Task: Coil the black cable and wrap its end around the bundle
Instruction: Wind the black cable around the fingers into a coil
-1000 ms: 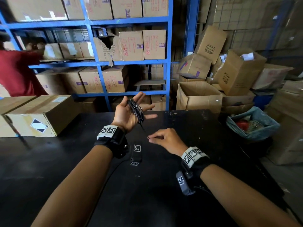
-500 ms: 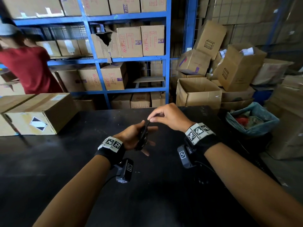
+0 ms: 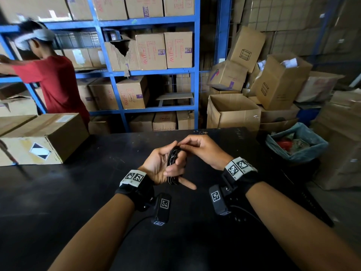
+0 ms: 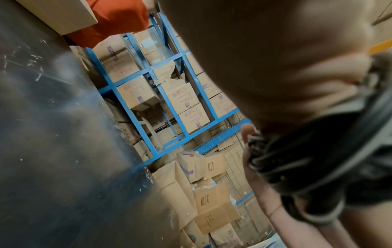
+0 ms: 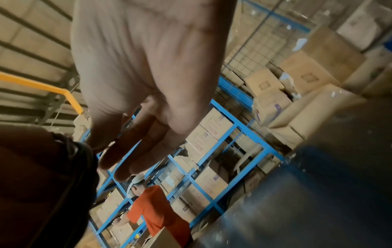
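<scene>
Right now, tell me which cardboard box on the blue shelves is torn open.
The torn box on the middle shelf, leftmost of three side by side: a jagged hole gapes in its upper front, while its two neighbours are intact.

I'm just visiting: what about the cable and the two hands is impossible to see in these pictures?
- Loose end of the black cable: head view, hidden where the right hand pinches the bundle's top.
- Lower part of the bundle: head view, covered by the left hand and its fingers.
- How many loops: left wrist view, strands blurred and cut off by the right edge.
- Right hand's fingertip contact: right wrist view, dark and blurred.
</scene>
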